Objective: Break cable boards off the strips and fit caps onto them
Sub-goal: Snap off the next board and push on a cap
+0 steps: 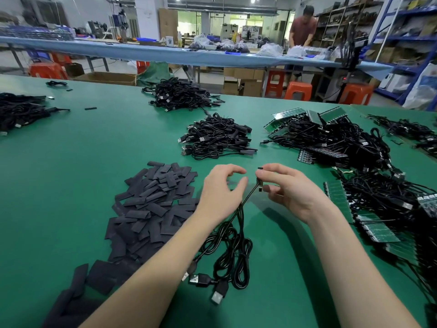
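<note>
My right hand [287,189] pinches a small cable board [259,179] upright between thumb and fingers, above the green table. Its black cable [233,217] runs down under my left wrist to loose coils and USB plugs [218,279] near the front edge. My left hand [221,189] hovers just left of the board with fingers curled and thumb near the fingertips, holding nothing I can see. A heap of flat black caps [151,200] lies to the left of my left hand. Green board strips [338,200] with cables attached lie to the right.
Finished cable piles sit further back at centre [218,137] and far centre [182,94], with another at the left edge [19,112]. More strips and tangled cables [331,136] fill the right side. A person stands at a distant blue bench [302,27].
</note>
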`<state>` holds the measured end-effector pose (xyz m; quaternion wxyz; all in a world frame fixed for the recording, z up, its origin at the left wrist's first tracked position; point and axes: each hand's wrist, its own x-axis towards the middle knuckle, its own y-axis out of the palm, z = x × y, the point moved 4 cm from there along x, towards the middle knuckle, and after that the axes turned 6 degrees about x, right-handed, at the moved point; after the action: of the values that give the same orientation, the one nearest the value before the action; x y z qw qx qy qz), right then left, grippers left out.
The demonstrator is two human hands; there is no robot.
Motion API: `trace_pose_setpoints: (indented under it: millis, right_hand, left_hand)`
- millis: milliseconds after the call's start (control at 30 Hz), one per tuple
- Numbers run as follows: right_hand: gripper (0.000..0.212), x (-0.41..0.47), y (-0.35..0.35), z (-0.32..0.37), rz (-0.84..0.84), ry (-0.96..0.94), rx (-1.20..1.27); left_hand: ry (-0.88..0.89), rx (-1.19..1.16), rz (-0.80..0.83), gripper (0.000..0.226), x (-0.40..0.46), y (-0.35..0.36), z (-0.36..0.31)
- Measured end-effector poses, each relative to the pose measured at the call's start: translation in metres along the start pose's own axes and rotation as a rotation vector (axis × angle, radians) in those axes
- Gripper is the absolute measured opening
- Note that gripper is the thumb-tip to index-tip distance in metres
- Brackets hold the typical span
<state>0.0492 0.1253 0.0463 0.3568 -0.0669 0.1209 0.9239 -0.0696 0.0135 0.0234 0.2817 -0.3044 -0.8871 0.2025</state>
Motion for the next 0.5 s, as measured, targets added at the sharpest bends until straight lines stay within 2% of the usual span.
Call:
trace_pose_setpoints:
  millis: [67, 133, 200, 333, 433, 500]
  right_hand:
    - [0.017, 0.001, 0.0, 0.001, -0.033, -0.024, 0.016]
    - [0.016, 0.002, 0.003, 0.0, -0.026, -0.036, 0.093]
    - [0.015, 0.001, 0.004, -0.001, -0.011, -0.039, 0.127]
    - [0.017, 0.0, 0.002, 0.003, -0.09, -0.095, 0.04]
    - [0.014, 0.001, 0.004, 0.016, -0.204, -0.253, -0.185]
    - [0.008, -0.001, 0.014, 0.027, -0.24, -0.385, -0.417]
  left_hand:
    - [-0.013, -0.145, -0.017, 0.01, 0.003, -0.001, -0.002]
    - [-0.125, -0.458, 0.131, 0.009, 0.003, 0.007, -0.004]
    - [-0.189, -0.64, 0.243, 0.007, -0.001, 0.015, -0.005]
    - [-0.253, -0.714, 0.27, 0.007, -0.004, 0.019, 0.003]
    - [-0.255, -0.668, 0.277, 0.007, -0.003, 0.019, 0.004]
    - [-0.232, -0.66, 0.276, 0.008, -0.001, 0.022, 0.005]
